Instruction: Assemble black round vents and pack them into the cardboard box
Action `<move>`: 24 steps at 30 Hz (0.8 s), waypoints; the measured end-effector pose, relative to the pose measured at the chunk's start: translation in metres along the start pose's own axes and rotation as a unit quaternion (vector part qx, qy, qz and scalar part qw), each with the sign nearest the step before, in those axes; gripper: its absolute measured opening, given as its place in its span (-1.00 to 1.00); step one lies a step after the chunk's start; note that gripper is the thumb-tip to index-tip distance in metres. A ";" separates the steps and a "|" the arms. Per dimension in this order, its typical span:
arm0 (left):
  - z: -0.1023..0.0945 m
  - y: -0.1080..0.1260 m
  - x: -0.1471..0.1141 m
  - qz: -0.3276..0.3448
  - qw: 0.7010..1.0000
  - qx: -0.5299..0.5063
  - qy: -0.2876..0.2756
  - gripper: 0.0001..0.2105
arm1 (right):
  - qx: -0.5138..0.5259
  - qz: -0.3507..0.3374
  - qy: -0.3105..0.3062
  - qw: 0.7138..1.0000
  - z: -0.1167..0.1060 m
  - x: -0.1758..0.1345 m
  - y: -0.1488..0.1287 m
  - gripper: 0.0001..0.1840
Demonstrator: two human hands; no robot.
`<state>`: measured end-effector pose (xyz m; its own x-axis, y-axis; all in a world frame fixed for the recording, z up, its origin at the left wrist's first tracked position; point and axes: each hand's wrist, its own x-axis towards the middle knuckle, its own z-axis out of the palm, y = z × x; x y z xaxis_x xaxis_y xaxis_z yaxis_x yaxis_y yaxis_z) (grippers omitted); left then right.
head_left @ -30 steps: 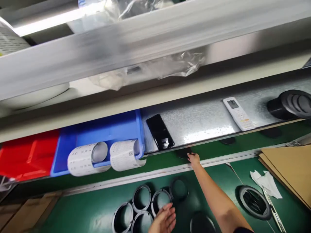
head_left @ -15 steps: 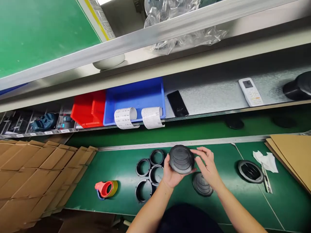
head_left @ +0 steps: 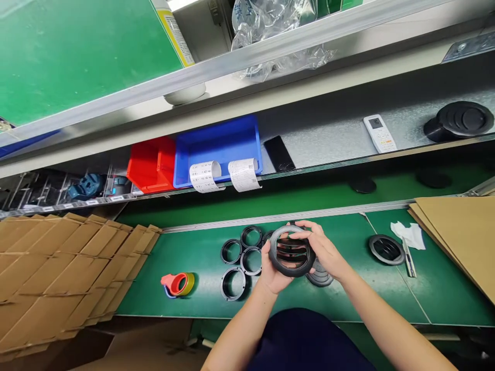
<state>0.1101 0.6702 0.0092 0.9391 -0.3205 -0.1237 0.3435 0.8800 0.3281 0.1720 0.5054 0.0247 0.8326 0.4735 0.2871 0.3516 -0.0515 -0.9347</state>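
A round black air vent (head_left: 291, 252) is held above the green bench, its slats tilted so gaps show between them. My left hand (head_left: 272, 279) supports it from below and the left, fingers wrapped round the rim. My right hand (head_left: 324, 251) grips its upper right side, with one finger reaching over the rim to the slats. Partly hidden under my right hand, a second round vent (head_left: 320, 277) lies on the bench with its slats closed. Several black rings (head_left: 233, 283) lie left of my hands. A third vent (head_left: 386, 249) lies at the right, its slats open.
A red and yellow tape dispenser (head_left: 179, 284) lies on the left of the bench. Cardboard partitions (head_left: 73, 278) stand beyond it. At the right are a cutter (head_left: 409, 259), white tissue (head_left: 410, 235) and cardboard sheets (head_left: 460, 237). The shelf holds a blue bin (head_left: 216, 139) and a phone (head_left: 279, 153).
The held vent's slats have gone from closed to open. My right hand has moved in from beside the vent onto its rim and slats. The camera view has shifted a little.
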 end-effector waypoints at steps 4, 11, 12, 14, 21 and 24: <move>0.013 -0.004 -0.002 -0.037 0.999 0.003 -0.010 -0.36 | 0.087 0.057 0.039 0.994 -0.001 -0.008 0.002 -0.40; 0.009 -0.013 -0.006 -0.054 0.998 -0.020 -0.011 -0.39 | 0.095 0.087 0.053 0.990 0.000 -0.019 0.010 -0.41; 0.007 -0.013 -0.007 -0.053 0.998 -0.026 -0.009 -0.41 | 0.089 0.088 0.053 0.991 0.000 -0.019 0.010 -0.40; 0.004 -0.013 -0.007 -0.051 0.998 -0.031 -0.001 -0.41 | 0.074 0.087 0.057 0.992 -0.001 -0.021 0.012 -0.38; -0.025 -0.012 -0.005 -0.003 0.984 -0.025 0.175 -0.46 | -0.201 -0.105 -0.078 0.971 0.025 -0.040 0.045 -0.42; -0.051 -0.019 -0.007 -0.032 0.969 -0.006 0.244 -0.49 | -0.229 -0.055 -0.160 0.959 0.044 -0.052 0.068 -0.14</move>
<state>0.0964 0.6736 -0.0442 0.8011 -0.1733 -0.5730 0.3989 0.8682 0.2952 0.1335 0.5159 -0.0628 0.6317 0.7400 0.2311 0.6413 -0.3312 -0.6921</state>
